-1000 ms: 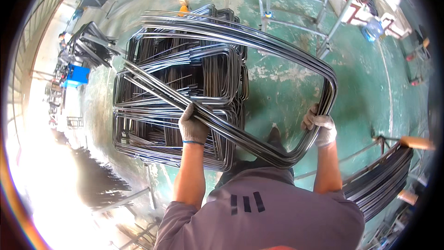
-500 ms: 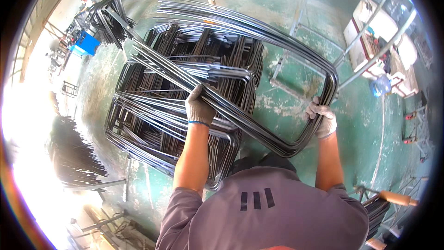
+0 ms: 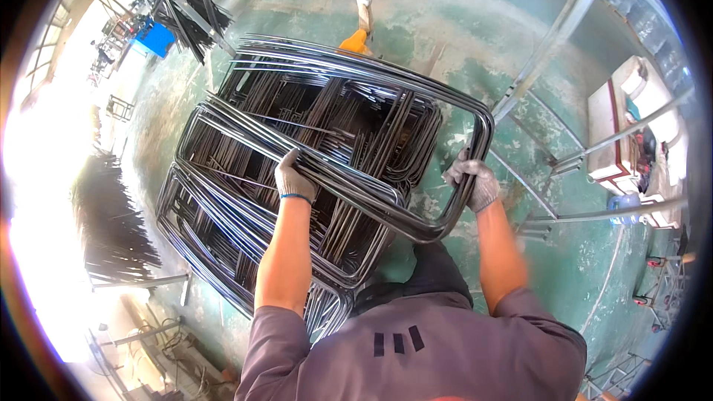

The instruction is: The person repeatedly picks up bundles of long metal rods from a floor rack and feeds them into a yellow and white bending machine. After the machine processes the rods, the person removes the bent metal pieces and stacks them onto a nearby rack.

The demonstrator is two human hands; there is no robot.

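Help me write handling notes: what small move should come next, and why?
Perhaps ease the bundle of bent tubes slightly leftward: both its long sides pass over the stacked tubes, but its bent end juts beyond their right edge. The left hand grips one long side, the right hand the bent end.

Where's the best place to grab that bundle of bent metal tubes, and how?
Probably grab the bundle from the person's side: left hand around its near long side, right hand on the short right end, as they are now. The tubes bunch tightly there, while their ends at the left look more spread out.
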